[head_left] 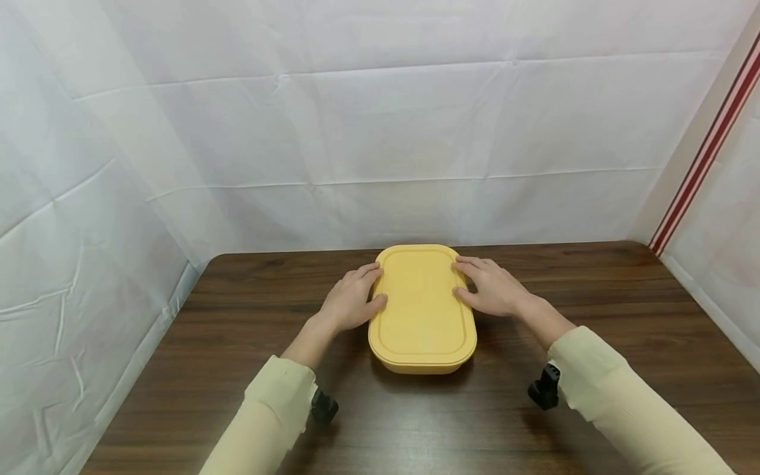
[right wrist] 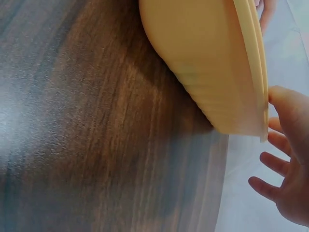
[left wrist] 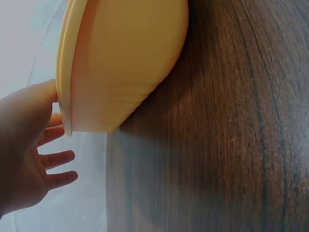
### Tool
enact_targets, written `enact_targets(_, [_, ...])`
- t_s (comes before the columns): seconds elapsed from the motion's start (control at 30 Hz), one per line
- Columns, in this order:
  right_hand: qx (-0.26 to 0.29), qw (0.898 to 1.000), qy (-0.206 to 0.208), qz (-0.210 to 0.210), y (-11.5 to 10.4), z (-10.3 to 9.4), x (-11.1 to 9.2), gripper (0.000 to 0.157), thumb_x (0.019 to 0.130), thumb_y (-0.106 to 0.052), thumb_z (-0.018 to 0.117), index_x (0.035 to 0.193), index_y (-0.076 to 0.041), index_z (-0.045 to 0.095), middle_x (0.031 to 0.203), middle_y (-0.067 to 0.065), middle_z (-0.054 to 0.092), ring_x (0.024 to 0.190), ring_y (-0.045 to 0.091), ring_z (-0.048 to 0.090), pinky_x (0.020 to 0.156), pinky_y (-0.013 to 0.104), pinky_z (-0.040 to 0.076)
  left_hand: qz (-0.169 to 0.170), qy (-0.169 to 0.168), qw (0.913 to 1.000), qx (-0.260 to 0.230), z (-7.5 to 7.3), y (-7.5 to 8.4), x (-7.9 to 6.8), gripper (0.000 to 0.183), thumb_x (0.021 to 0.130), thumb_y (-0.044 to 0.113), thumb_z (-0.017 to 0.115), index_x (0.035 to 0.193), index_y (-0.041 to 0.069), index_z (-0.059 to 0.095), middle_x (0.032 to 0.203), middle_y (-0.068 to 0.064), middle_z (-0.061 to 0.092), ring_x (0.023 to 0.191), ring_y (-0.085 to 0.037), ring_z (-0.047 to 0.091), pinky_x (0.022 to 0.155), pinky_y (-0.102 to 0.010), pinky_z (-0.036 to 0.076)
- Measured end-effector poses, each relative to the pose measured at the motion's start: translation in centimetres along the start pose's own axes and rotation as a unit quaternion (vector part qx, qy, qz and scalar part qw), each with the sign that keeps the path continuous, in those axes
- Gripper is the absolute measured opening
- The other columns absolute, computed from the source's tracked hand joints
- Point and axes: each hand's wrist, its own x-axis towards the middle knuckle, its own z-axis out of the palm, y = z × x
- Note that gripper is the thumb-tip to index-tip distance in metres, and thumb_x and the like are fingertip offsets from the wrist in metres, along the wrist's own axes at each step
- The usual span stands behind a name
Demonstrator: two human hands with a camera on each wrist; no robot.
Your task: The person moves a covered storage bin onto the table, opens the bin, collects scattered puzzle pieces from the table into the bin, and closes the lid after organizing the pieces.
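Note:
A yellow rectangular storage box point(head_left: 423, 303) with rounded corners and a lid stands on the table, its lid seated all round. My left hand point(head_left: 350, 300) rests at the lid's left edge, thumb and fingertips touching the rim. At the right edge my right hand point(head_left: 491, 285) touches the rim in the same way. The left wrist view shows the box's ribbed side point(left wrist: 125, 63), with the lower fingers point(left wrist: 63, 180) spread apart below the rim. In the right wrist view, the fingers point(right wrist: 263, 187) are likewise spread, the thumb on the lid's edge. Whatever the box contains is hidden.
The dark wood-grain table point(head_left: 237, 369) has rounded far corners. White cloth point(head_left: 386, 125) hangs behind it and along both sides, with a red stripe point(head_left: 706, 145) at the right. Small black devices point(head_left: 545, 387) sit at both wrists by the cream sleeves.

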Motion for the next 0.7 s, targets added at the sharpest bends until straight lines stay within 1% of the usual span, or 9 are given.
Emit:
enact_targets(0.2, [-0.009, 1.000, -0.003, 0.010, 0.02, -0.07, 0.17, 0.054, 0.091, -0.037, 0.053, 0.136, -0.009, 0.045, 0.142, 0.014, 0.038, 0.126, 0.039, 0.037, 0.096, 0.063, 0.033, -0.001, 0.004, 1.0000, -0.004, 0.08, -0.02, 0.13, 0.052, 0.092, 0.032, 0.049, 0.138, 0.009, 0.041, 0.146, -0.005, 0.035, 0.127, -0.031, 0.039, 0.101, -0.050, 0.036])
enact_targets(0.37, [-0.008, 1.000, -0.003, 0.013, 0.20, 0.17, 0.22, 0.054, 0.092, -0.037, 0.050, 0.138, -0.009, 0.042, 0.144, 0.014, 0.036, 0.126, 0.039, 0.036, 0.096, 0.063, 0.034, -0.002, 0.003, 1.0000, -0.006, 0.10, -0.05, 0.33, 0.052, 0.093, 0.031, 0.048, 0.138, 0.009, 0.041, 0.147, -0.005, 0.034, 0.127, -0.031, 0.039, 0.102, -0.049, 0.036])
enact_targets(0.57, [-0.008, 1.000, 0.001, 0.009, 0.25, 0.38, 0.25, 0.054, 0.094, -0.036, 0.048, 0.139, -0.008, 0.040, 0.146, 0.013, 0.033, 0.127, 0.038, 0.035, 0.096, 0.062, 0.034, -0.010, -0.009, 0.9999, -0.001, -0.11, -0.05, 0.52, 0.052, 0.094, 0.034, 0.046, 0.139, 0.009, 0.039, 0.148, -0.004, 0.031, 0.130, -0.031, 0.036, 0.103, -0.053, 0.033])
enact_targets(0.63, [-0.013, 1.000, 0.004, 0.006, 0.21, 0.40, 0.29, 0.053, 0.094, -0.037, 0.048, 0.138, -0.009, 0.041, 0.145, 0.013, 0.034, 0.127, 0.038, 0.036, 0.095, 0.062, 0.035, -0.011, -0.011, 0.9999, 0.004, -0.20, -0.03, 0.50, 0.052, 0.094, 0.034, 0.046, 0.139, 0.009, 0.039, 0.148, -0.004, 0.031, 0.130, -0.031, 0.036, 0.103, -0.054, 0.033])
enact_targets(0.7, [-0.023, 1.000, 0.014, 0.001, 0.21, 0.36, 0.30, 0.051, 0.093, -0.037, 0.049, 0.136, -0.009, 0.045, 0.142, 0.013, 0.038, 0.125, 0.037, 0.038, 0.095, 0.061, 0.037, -0.008, -0.005, 0.9999, 0.005, -0.24, -0.05, 0.42, 0.052, 0.094, 0.034, 0.047, 0.138, 0.008, 0.041, 0.147, -0.006, 0.033, 0.129, -0.032, 0.037, 0.102, -0.053, 0.034])
